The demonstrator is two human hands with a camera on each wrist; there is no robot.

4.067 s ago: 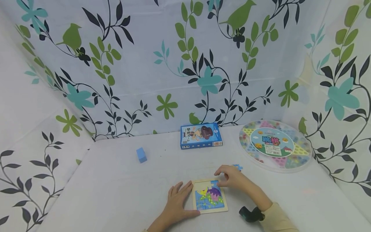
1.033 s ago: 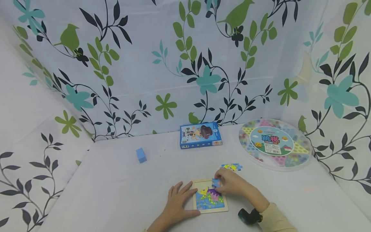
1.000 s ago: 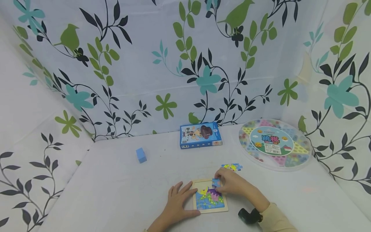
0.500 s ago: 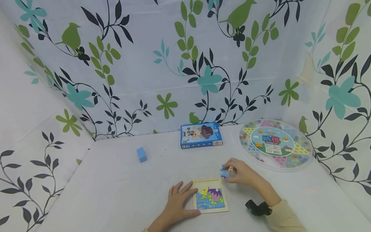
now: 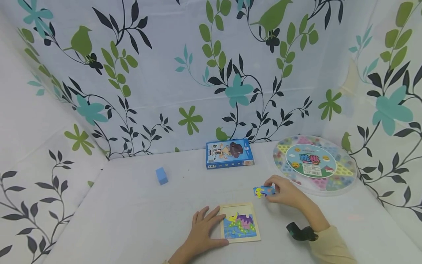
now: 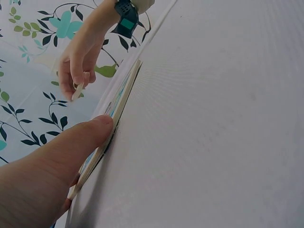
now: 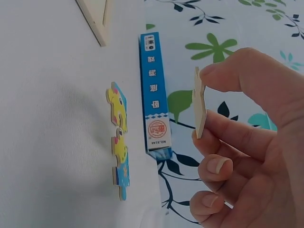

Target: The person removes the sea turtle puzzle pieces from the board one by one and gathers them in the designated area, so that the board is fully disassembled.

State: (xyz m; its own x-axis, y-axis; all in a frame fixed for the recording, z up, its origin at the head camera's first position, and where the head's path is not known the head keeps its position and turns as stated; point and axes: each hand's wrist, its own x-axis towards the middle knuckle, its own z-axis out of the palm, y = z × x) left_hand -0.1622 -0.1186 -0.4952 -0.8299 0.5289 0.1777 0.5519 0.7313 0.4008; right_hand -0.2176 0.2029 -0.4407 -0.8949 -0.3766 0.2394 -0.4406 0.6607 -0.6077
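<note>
My left hand (image 5: 202, 231) lies with fingers spread at the left side of a square wooden puzzle frame (image 5: 258, 227); in the left wrist view its thumb (image 6: 97, 130) touches the frame's edge. Dinosaur-picture pieces fill the lower part of the frame, and bare wood shows along its top. Behind and right of it, my right hand (image 5: 288, 192) pinches a thin wooden piece (image 7: 199, 107) between thumb and fingers, seen nearly edge-on in the right wrist view. Two loose yellow-and-blue pieces (image 7: 118, 107) lie on the table beside that hand.
A blue card-game box (image 5: 229, 154) stands at the back by the patterned cloth. The round Chinese checkers set (image 5: 311, 165) lies at back right, close behind my right hand. A small blue block (image 5: 161, 176) sits at back left. A dark device is on my right wrist.
My right hand has carried the blue piece out of the frame's upper right, back and to the right beside the loose pieces. My left hand has stayed in place.
</note>
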